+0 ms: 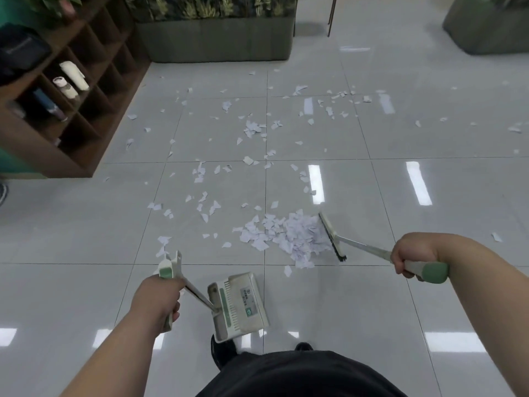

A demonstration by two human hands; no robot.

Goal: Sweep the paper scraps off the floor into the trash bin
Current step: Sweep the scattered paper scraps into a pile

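Observation:
White paper scraps lie scattered over the grey tiled floor, with a dense pile (pixel 289 234) gathered in front of me. My right hand (pixel 412 257) grips the green-and-white handle of a broom; the broom head (pixel 332 236) rests on the floor against the pile's right side. My left hand (pixel 159 299) holds the long handle of a white and green dustpan (pixel 239 306), which sits on the floor near my feet, below and left of the pile. More loose scraps (pixel 252 128) spread farther ahead. No trash bin is in view.
A brown cubby shelf (pixel 94 110) with bottles stands at the left. A grey planter box (pixel 217 38) with plants sits at the back, another planter (pixel 486 27) at the far right. My black shoes (pixel 223 351) are just behind the dustpan.

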